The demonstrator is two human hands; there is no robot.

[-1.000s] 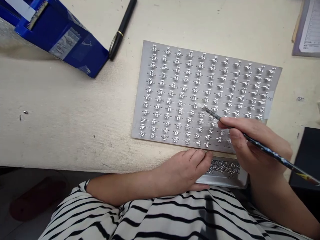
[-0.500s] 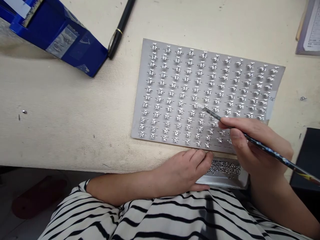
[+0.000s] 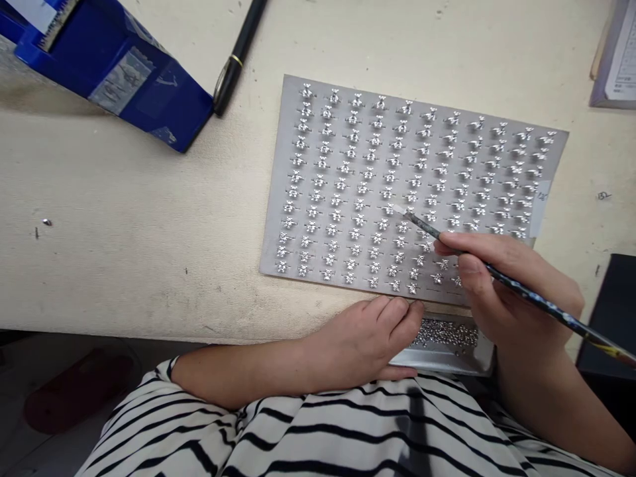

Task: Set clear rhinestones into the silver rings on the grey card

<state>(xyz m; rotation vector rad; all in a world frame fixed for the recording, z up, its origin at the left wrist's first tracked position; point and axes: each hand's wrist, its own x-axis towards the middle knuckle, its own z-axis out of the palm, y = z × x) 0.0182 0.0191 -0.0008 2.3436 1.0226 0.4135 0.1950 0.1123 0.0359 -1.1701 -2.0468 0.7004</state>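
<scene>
Pinched in my right hand (image 3: 511,285) is a slim paintbrush (image 3: 527,295) with a dark, paint-marked handle. Its pale tip points at one of the small shiny silver pieces (image 3: 388,209) standing in rows on a grey board (image 3: 272,255); whether it touches is hard to tell. My left hand (image 3: 372,338) lies below the board's near edge, curled fingers at the far side and thumb at the near side of a shallow metal tray (image 3: 437,361). Many tiny silvery beads (image 3: 447,333) lie in that tray, partly covered by my left hand.
A blue plastic bin (image 3: 124,73) stands at the upper left with a black pen (image 3: 238,56) against its corner. One small metal bit (image 3: 46,222) lies on the table at left. Papers (image 3: 616,66) sit at the upper right, a dark box (image 3: 609,318) at the right edge.
Almost nothing differs. Both hands and the brush hold their places, with the brush tip at the same silver piece; the whole view has shifted very slightly.
</scene>
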